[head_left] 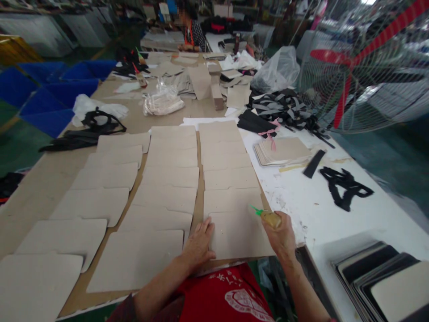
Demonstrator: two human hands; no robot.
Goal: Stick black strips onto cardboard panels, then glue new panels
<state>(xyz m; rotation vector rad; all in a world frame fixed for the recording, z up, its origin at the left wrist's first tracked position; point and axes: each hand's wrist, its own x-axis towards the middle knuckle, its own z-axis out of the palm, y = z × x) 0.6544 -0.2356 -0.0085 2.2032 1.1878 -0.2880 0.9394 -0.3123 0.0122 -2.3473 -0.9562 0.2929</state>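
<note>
My right hand (282, 236) is wrapped round a yellowish glue bottle (271, 219) with a green nozzle. The nozzle points left, over the nearest beige board (239, 235) in the right-hand column. Fingers stretched out, my left hand (200, 241) lies at that board's left edge. Beige boards with rounded corners overlap in three columns running away from me. The middle column's nearest board (137, 259) is left of my left hand, and another board (36, 286) is at the lower left.
A stack of beige boards (284, 151), black strips (345, 185) and dark-and-beige panels (385, 277) lie on the right. A caged fan (350, 62) stands at the right edge. Blue bins (56, 105) are at the left. Plastic bags (162, 100) and boxes lie farther back, where another person (192, 33) sits.
</note>
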